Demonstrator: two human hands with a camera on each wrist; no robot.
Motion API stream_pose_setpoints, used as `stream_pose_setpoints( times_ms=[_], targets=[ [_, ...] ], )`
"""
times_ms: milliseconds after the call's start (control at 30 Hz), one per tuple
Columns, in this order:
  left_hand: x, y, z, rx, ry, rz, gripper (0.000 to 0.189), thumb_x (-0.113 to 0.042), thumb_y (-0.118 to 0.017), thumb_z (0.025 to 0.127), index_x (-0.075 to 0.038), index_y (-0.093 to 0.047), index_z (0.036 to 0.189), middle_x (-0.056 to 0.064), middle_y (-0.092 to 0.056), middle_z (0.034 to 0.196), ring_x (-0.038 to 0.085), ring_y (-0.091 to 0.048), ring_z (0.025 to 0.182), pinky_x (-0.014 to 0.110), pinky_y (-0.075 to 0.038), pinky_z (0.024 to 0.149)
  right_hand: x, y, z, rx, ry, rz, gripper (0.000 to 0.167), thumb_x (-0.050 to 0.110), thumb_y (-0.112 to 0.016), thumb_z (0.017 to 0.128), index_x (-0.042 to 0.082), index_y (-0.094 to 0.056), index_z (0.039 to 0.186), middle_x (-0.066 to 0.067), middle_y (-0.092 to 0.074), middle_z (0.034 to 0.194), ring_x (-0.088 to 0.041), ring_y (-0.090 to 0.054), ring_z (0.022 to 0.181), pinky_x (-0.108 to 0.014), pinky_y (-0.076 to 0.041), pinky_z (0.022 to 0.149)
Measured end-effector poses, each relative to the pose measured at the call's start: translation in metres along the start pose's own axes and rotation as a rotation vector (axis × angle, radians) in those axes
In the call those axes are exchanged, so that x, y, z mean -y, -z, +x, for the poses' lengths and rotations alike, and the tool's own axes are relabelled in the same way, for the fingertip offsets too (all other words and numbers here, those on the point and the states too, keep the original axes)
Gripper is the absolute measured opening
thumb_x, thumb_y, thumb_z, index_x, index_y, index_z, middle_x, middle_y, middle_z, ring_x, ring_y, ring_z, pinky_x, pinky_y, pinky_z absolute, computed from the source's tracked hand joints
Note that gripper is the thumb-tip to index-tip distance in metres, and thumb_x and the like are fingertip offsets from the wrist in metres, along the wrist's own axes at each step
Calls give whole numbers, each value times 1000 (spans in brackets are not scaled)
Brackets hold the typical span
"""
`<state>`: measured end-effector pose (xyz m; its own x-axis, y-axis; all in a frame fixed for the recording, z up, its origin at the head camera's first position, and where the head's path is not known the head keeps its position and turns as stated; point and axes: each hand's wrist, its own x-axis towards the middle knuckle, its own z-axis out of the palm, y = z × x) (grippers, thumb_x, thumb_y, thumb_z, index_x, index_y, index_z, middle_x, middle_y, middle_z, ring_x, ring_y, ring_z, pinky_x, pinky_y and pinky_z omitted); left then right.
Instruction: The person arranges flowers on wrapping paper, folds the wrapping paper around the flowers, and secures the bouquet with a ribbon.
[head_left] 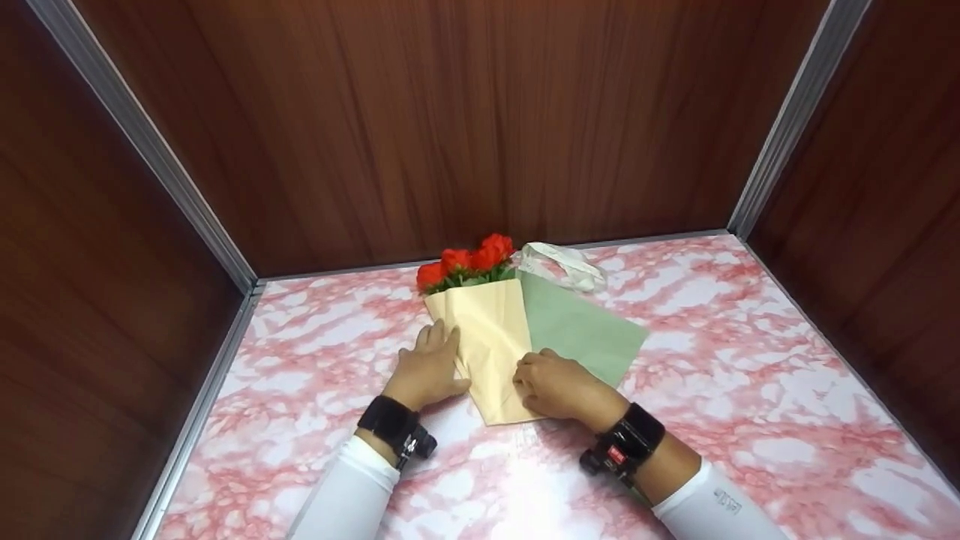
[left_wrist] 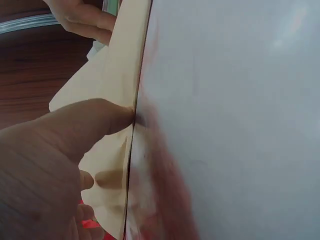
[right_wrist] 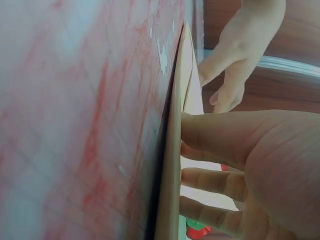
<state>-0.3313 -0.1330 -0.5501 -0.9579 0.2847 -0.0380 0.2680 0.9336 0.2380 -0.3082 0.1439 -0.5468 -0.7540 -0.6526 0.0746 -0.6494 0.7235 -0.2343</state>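
Note:
A bunch of red artificial-looking roses [head_left: 466,262] lies wrapped in cream paper [head_left: 487,337], blossoms toward the back wall. From under its right side spreads a sheet of green paper [head_left: 577,326]. My left hand [head_left: 429,367] rests on the left edge of the cream paper, fingers extended and thumb set apart lower down. In the left wrist view the thumb [left_wrist: 95,120] touches the paper's bottom edge. My right hand [head_left: 562,382] presses its fingertips on the cream paper's lower right part. The right wrist view shows these fingers [right_wrist: 215,182] reaching down to the paper.
A loose white ribbon [head_left: 566,262] lies behind the green paper, near the back wall. Brown wood-grain panels [head_left: 465,127] with metal edging enclose the pink-and-white marbled table [head_left: 315,330] at the back and both sides.

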Motion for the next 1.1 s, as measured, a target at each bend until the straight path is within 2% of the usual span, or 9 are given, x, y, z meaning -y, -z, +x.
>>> stream_pose_setpoints(
  times_ms=[300, 533, 800, 1100],
  targets=[
    [-9, -5, -16, 44, -101, 21, 117, -64, -85, 90, -13, -31, 180, 21, -23, 188, 45, -24, 174, 85, -35, 125, 0, -1, 2, -9, -6, -3, 13, 10, -77, 95, 10, -81, 108, -7, -74, 115, -34, -67, 105, -56, -65, 74],
    [-8, -11, -19, 40, -182, 35, 120, -70, -82, 86, -19, -30, 181, 17, -27, 188, 42, -24, 175, 84, -31, 128, 0, -1, 1, -9, -6, 0, 14, 11, -79, 94, 11, -80, 108, -7, -73, 115, -35, -68, 107, -57, -66, 75],
    [-12, -11, -21, 74, -187, 7, 123, -68, -84, 81, -27, -27, 182, 13, -21, 191, 40, -14, 179, 84, -24, 131, 1, -2, 2, -8, -10, 3, 17, 11, -80, 91, 12, -81, 108, -7, -74, 117, -35, -68, 108, -57, -66, 77],
    [-20, -8, -25, 60, -228, 55, 124, -69, -88, 80, -28, -30, 181, 12, -23, 190, 40, -17, 178, 84, -27, 131, 1, -3, 2, -18, -4, -23, 11, 11, -79, 95, 12, -80, 106, -7, -73, 114, -36, -68, 106, -56, -66, 75]
  ],
)
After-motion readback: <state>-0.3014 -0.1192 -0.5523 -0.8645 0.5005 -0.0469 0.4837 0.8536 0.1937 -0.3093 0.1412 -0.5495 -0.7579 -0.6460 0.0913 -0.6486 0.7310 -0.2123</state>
